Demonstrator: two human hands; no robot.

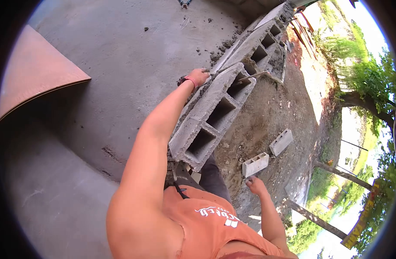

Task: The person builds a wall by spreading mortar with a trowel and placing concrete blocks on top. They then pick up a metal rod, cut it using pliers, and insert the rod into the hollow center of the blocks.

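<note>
Left hand (199, 77), fingers curled, grips the concrete block (211, 116) at its far end; I should nudge it gently, straight.

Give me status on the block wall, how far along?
Done: a row of hollow blocks stands along the edge of the slab, mortar crumbs beside it. In hand: the left hand rests on the nearest block, seemingly a course higher; the right hand hangs free. Left: two loose blocks lie unlaid on the dirt below.

Hollow block (211, 116) atop wall (260, 45), board (33, 73) on slab (120, 64) to the left, loose blocks (255, 164) on dirt (267, 112) right
</note>
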